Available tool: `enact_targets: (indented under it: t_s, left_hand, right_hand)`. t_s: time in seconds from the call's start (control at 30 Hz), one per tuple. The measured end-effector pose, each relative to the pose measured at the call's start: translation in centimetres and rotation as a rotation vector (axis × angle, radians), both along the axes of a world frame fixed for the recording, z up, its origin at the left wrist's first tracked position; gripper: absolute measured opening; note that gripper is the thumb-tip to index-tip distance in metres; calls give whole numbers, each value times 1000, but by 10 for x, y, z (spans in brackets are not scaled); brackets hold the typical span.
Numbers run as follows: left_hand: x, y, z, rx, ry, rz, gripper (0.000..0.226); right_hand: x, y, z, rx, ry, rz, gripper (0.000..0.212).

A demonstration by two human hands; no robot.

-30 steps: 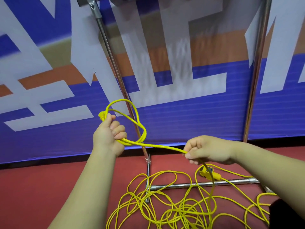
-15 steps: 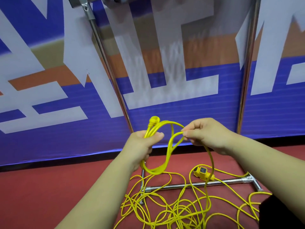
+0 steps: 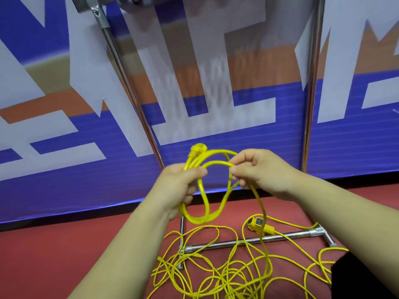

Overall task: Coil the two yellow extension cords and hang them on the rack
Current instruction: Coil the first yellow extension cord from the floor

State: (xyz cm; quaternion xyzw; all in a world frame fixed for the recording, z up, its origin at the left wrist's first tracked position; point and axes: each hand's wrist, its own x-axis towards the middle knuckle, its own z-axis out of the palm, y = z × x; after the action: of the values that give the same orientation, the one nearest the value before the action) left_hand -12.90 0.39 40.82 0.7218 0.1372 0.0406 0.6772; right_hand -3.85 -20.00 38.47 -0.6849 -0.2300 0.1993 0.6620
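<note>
Midway through coiling, the left hand (image 3: 179, 186) gripped a small coil (image 3: 203, 216) of yellow cord just below its plug (image 3: 196, 148), while the right hand (image 3: 259, 169) pinched the next loop beside it. 1 strand ran down to the tangled cord (image 3: 235, 275) on the red floor (image 3: 64, 255), over the base of the rack (image 3: 310, 126). The cord appeared light, limp and tangle-prone, best held at the gathered loop tops.
</note>
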Motion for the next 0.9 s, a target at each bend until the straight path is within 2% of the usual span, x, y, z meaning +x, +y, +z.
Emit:
enact_targets:
  t_s: [0.1, 0.2, 0.37, 0.53, 0.7, 0.9]
  left_hand:
    - [1, 30, 12, -130, -130, 155, 33]
    - [0, 61, 16, -228, -225, 286, 22]
    - [0, 73, 4, -162, -213, 330, 12]
    - [1, 74, -4, -173, -232, 413, 28]
    - [-1, 70, -2, -345, -230, 307, 33]
    - [-5, 51, 0, -349, -163, 108, 36]
  right_hand:
    - [5, -8, -4, 7, 68, 87, 4]
    - [10, -15, -13, -71, 90, 166, 10]
    - [16, -17, -23, -149, 158, 155, 9]
    - [19, -18, -26, -352, 302, 91, 6]
    - [24, -12, -30, -423, 480, -120, 15]
    - [24, -3, -24, -404, 499, -232, 7]
